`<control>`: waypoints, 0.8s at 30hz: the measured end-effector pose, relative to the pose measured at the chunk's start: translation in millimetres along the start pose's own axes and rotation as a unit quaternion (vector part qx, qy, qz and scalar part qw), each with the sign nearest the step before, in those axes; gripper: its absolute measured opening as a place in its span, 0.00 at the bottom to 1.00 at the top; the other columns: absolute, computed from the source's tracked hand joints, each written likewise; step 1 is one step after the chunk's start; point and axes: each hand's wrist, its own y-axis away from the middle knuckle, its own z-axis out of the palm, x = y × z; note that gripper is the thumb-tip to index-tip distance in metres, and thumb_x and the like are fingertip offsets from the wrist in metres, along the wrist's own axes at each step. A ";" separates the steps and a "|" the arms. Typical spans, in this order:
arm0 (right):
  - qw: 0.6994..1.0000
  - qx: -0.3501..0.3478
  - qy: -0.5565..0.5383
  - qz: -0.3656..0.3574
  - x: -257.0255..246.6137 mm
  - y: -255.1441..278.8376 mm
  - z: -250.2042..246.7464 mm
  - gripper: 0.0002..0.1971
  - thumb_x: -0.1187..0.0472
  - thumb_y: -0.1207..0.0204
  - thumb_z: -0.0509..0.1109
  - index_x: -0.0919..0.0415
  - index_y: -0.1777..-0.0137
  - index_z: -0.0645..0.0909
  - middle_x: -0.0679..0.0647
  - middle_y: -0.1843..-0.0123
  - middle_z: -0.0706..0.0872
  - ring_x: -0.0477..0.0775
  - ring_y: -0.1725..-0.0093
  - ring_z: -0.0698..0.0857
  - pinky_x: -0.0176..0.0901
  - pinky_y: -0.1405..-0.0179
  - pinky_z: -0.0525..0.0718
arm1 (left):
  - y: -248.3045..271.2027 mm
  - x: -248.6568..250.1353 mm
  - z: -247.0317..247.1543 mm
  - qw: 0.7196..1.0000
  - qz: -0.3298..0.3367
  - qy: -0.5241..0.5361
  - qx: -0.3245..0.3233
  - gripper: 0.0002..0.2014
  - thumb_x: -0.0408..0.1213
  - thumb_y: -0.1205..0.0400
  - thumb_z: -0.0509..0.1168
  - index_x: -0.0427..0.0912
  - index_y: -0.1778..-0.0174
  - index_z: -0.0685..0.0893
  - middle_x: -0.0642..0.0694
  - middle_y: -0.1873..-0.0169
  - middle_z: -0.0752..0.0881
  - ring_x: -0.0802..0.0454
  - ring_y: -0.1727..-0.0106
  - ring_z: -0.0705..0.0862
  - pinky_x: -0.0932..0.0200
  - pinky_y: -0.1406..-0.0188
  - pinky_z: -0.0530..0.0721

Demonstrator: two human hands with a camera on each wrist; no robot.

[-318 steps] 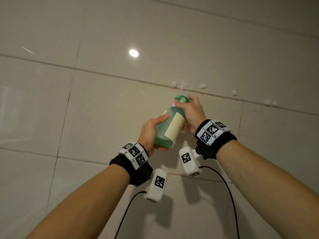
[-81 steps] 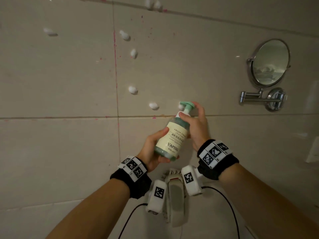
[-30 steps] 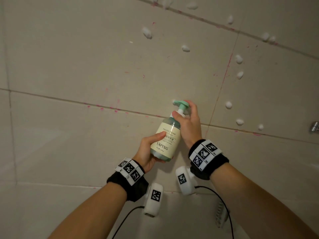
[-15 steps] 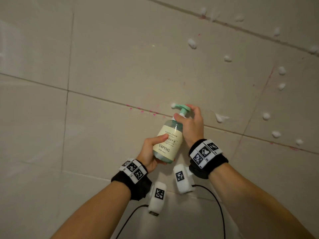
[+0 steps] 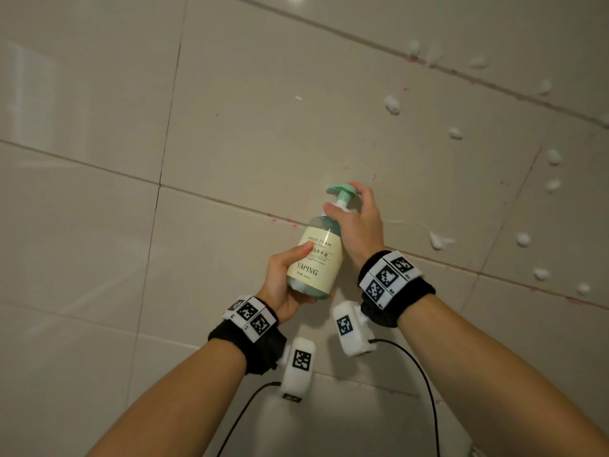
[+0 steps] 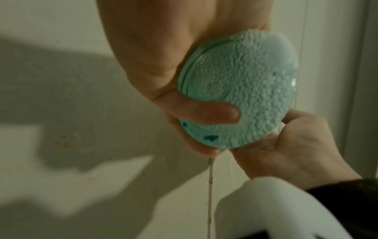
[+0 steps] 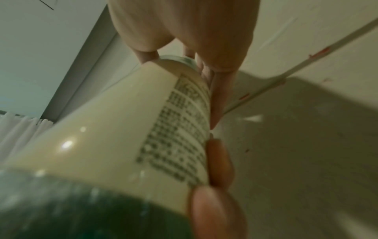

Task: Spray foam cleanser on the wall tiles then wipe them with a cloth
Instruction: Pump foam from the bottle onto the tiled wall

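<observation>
Showing only underneath, bottle base holds foam.

the cream paper label on the translucent green plastic pump bottle reads "fresh foam" at its 12 o'clock end and "yaping" toward 6 o'clock; the smaller lines between are illegible.

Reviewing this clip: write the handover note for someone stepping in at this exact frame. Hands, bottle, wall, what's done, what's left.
Left hand: grips the lower body of the foam bottle.
Right hand: holds the bottle's neck, fingers on the green pump head.
Bottle is held up close to the wall tiles, nozzle pointing left.
Done: foam dabs dot the tiles to the upper right, one smeared blob beside the right hand.
Left: tiles to the left carry no foam; pink marks sit along the grout. No cloth in view; wiping not begun.
</observation>
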 end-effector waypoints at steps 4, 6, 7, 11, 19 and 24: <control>1.000 0.018 -0.003 0.011 -0.8 -3.8 12.9 0.22 0.63 0.29 0.79 0.48 0.37 0.78 0.42 0.48 0.83 0.51 0.49 0.87 0.59 0.41 0.87 | 2.0 8.3 -10.5 1.000 -0.012 -0.009 -0.005 0.19 0.53 0.33 0.72 0.44 0.53 0.93 0.35 0.53 0.88 0.37 0.57 0.85 0.53 0.62 0.75; 0.999 0.030 -0.015 0.018 1.2 -3.8 18.1 0.22 0.63 0.30 0.79 0.47 0.40 0.78 0.45 0.45 0.84 0.54 0.46 0.87 0.61 0.40 0.87 | 3.5 13.7 -14.1 0.999 -0.025 -0.016 -0.015 0.20 0.53 0.34 0.72 0.44 0.52 0.92 0.35 0.53 0.88 0.38 0.59 0.85 0.54 0.63 0.75; 0.999 0.034 -0.020 0.021 2.0 -3.6 20.5 0.21 0.63 0.31 0.80 0.46 0.42 0.79 0.46 0.44 0.84 0.56 0.45 0.87 0.62 0.40 0.87 | 3.9 15.8 -15.7 0.999 -0.030 -0.020 -0.016 0.22 0.53 0.33 0.72 0.43 0.50 0.91 0.35 0.54 0.88 0.38 0.61 0.85 0.57 0.67 0.75; 0.998 0.041 -0.032 0.032 5.5 -1.7 27.7 0.18 0.65 0.30 0.80 0.47 0.47 0.79 0.51 0.43 0.86 0.56 0.45 0.88 0.61 0.41 0.88 | 5.5 16.6 -23.6 0.999 -0.038 -0.025 -0.014 0.25 0.53 0.33 0.70 0.41 0.45 0.87 0.36 0.56 0.87 0.39 0.65 0.85 0.66 0.79 0.71; 0.997 0.052 -0.040 0.045 16.4 21.6 34.4 0.22 0.53 0.33 0.79 0.39 0.40 0.78 0.47 0.43 0.84 0.56 0.45 0.88 0.63 0.41 0.87 | 10.8 11.7 -37.2 0.997 -0.058 -0.037 -0.028 0.27 0.55 0.33 0.70 0.41 0.43 0.88 0.33 0.52 0.86 0.37 0.64 0.86 0.62 0.75 0.71; 0.996 0.058 -0.050 0.056 23.7 25.0 22.7 0.22 0.61 0.28 0.80 0.46 0.38 0.77 0.49 0.43 0.84 0.56 0.46 0.88 0.63 0.42 0.88 | 12.3 3.0 -35.2 0.995 -0.079 -0.041 -0.045 0.29 0.55 0.32 0.68 0.40 0.40 0.85 0.31 0.52 0.85 0.38 0.67 0.85 0.68 0.81 0.71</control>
